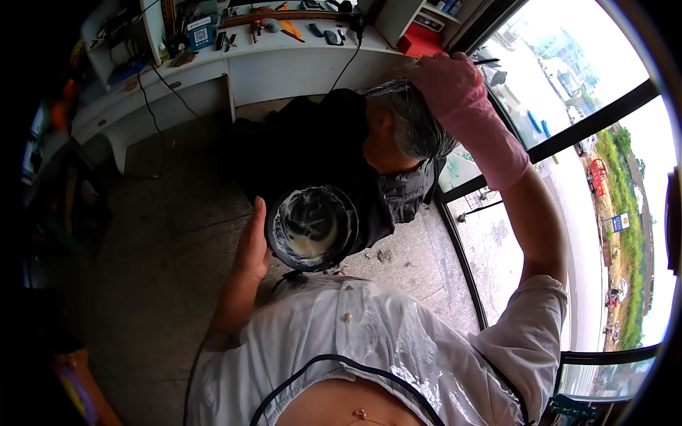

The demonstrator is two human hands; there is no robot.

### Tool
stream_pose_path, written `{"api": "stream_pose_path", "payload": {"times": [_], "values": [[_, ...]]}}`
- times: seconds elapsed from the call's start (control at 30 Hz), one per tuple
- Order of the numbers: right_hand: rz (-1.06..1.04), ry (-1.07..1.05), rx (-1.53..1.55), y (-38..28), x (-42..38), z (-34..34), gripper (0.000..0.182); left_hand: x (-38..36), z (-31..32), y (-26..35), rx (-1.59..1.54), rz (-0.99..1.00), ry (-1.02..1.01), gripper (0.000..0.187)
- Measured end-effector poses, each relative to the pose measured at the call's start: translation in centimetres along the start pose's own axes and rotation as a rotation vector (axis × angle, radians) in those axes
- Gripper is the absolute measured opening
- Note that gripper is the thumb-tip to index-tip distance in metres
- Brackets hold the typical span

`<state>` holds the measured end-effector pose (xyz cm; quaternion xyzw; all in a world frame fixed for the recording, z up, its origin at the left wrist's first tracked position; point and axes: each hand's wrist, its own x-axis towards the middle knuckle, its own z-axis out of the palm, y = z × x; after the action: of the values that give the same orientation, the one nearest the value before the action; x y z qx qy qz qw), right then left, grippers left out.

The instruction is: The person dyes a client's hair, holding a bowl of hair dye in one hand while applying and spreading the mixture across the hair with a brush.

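Observation:
My left hand [251,240] supports a black bowl [349,231] from its left side, thumb up along the rim. Whitish cream [309,245] is smeared over the bowl's inside and pools near the bottom. A pink glove covers my right hand [449,84], which is closed above the head of a seated person. From its far side sticks a thin dark handle [487,61]; the tool's other end is hidden. The person's dark hair [420,131] has whitish cream on it. A black cape [305,145] drapes the person's body.
Along the far wall runs a white counter [245,60] with combs, clips and other small tools. A black cord [346,67] hangs from it. A red box [420,41] sits in the shelf at the back right. Glass panels with a dark frame [561,148] stand close on the right.

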<state>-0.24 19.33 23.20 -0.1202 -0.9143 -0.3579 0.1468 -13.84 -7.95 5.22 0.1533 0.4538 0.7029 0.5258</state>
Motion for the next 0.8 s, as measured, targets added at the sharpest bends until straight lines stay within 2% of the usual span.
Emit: {"api": "stream_pose_path", "payload": {"times": [0.07, 0.13, 0.17, 0.23, 0.27, 0.33, 0.43, 0.57, 0.67, 0.73, 0.8], "values": [[-0.037, 0.018, -0.016, -0.4, 2.1, 1.4, 0.013, 0.0, -0.1, -0.2, -0.040, 0.004, 0.020, 0.061], [-0.005, -0.290, -0.147, -1.1, 3.6, 2.3, 0.014, 0.1, 0.0, -0.7, -0.084, 0.009, 0.046, 0.060], [-0.011, -0.289, -0.143, -1.7, 4.2, 1.2, 0.014, 0.2, -0.2, -1.0, -0.107, 0.014, 0.039, 0.060], [0.139, -0.681, -0.079, -2.1, 5.2, -1.2, 0.017, 0.2, -0.3, -1.4, -0.132, 0.018, 0.036, 0.059], [0.133, -0.680, -0.078, -2.0, 5.3, -0.7, 0.017, 0.2, -0.3, -1.5, -0.125, 0.022, 0.067, 0.059], [0.115, -0.474, -0.016, -1.3, 5.7, 0.5, 0.013, 0.1, -0.3, -1.4, -0.122, 0.029, 0.101, 0.060], [0.097, -0.547, -0.069, -0.8, 6.3, 0.9, 0.011, -0.2, -0.2, -1.3, -0.086, 0.017, 0.121, 0.060], [0.101, -0.506, -0.033, -0.3, 5.9, 3.1, 0.010, -0.2, -0.6, -1.7, -0.094, 0.029, 0.113, 0.060], [0.083, -0.539, -0.107, -0.7, 5.7, 2.5, 0.010, 0.0, -0.7, -1.8, -0.093, 0.026, 0.077, 0.060], [0.035, -0.626, -0.026, -0.6, 5.8, 1.4, 0.010, 0.0, -0.7, -1.7, -0.082, 0.023, 0.075, 0.061], [0.042, -0.593, -0.054, -0.9, 5.3, 1.2, 0.012, 0.0, -0.6, -1.7, -0.099, 0.030, 0.059, 0.061]]}}
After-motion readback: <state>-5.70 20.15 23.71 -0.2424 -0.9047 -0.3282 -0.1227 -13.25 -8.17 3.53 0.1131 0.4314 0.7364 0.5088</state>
